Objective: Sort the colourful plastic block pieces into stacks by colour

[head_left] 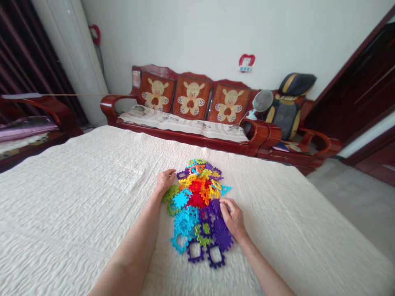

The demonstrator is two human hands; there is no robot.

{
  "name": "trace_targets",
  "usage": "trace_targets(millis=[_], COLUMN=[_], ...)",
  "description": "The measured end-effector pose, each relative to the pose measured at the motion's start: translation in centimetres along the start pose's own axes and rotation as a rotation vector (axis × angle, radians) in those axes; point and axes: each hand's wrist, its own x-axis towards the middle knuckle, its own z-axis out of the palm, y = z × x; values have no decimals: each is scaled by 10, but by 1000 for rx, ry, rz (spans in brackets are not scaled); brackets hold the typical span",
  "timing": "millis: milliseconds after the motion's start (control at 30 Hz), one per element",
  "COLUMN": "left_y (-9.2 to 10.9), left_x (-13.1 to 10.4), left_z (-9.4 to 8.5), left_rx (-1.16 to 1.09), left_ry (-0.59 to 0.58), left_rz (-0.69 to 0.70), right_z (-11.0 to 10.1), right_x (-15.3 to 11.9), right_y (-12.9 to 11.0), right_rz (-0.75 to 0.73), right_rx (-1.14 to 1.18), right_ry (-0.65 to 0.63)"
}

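A heap of plastic interlocking building pieces (197, 199) with notched edges lies on the bed-like surface, in red, orange, yellow, green, light blue and purple. My left hand (166, 181) is at the heap's left side, its fingers curled together beside a purple frame piece (182, 175); whatever is in the fingertips is hidden. At the right side, the bent fingers and thumb of my right hand (233, 216) close at the edge of a purple piece (215, 204). Light blue pieces (182, 225) and two purple open frames (216, 255) lie nearest me. A light blue triangle (226, 190) sits at the right edge.
A cream quilted cover (92, 197) spreads under the heap. Beyond it stands a dark red wooden sofa (185, 130) with bear cushions (191, 98). A small fan (262, 101) and a massage seat pad (285, 113) are at the right.
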Motion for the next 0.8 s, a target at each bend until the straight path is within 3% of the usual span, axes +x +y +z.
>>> trace_targets(millis=[367, 500, 700, 800], left_y=[-3, 3, -5, -11], left_x=[13, 26, 38, 42], left_z=[4, 2, 10, 15], left_rx=[46, 174, 165, 110], left_ry=[42, -62, -101, -93], left_rz=[31, 96, 117, 87], right_z=[-5, -6, -6, -8], right_x=[-4, -2, -8, 0], right_y=[-2, -4, 0, -6], right_rz=[48, 36, -61, -190], right_rx=[68, 57, -9, -52], right_ry=[-29, -40, -18, 44])
